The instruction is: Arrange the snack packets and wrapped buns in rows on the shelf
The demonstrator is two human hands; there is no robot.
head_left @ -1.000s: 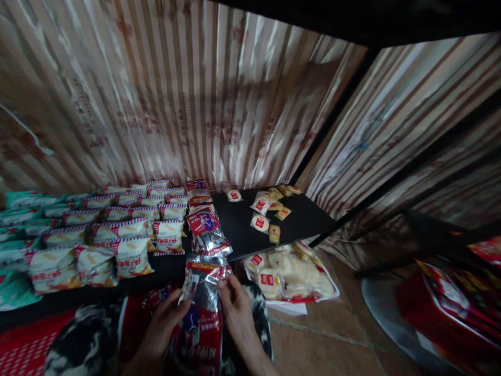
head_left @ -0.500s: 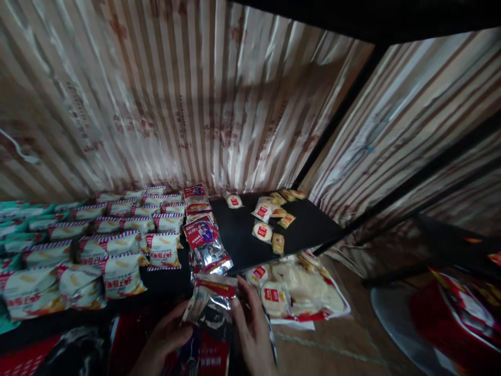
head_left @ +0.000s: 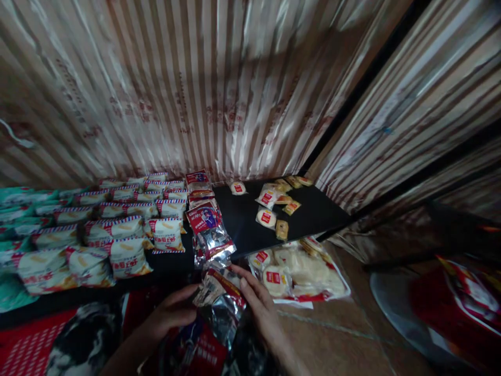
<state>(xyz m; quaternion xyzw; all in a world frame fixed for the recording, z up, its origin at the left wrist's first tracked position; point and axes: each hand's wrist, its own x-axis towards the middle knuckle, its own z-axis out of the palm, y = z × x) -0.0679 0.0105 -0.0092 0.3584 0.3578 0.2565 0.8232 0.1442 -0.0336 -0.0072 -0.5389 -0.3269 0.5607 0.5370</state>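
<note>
In the head view, my left hand [head_left: 177, 309] and my right hand [head_left: 256, 296] grip opposite sides of a red and silver foil snack packet [head_left: 226, 304]. It is tilted, its shiny end pointing towards the shelf. Below it, the red printed part of foil packaging [head_left: 205, 349] shows; I cannot tell whether this is a second packet. Just beyond my fingers, similar red and silver packets [head_left: 207, 227] lie overlapped in a row on the black shelf [head_left: 245, 230].
White snack bags [head_left: 127, 256] stand in rows on the left, with green bags [head_left: 19, 230] beyond them. Small wrapped cakes [head_left: 266, 216] lie right of the foil packets. An opened bag of cakes [head_left: 309, 274] sits lower right. A red basket [head_left: 31, 339] is at bottom left.
The packet between my hands has turned and now slants more. The shelf and its goods sit slightly higher in view. Both hands keep their hold.
</note>
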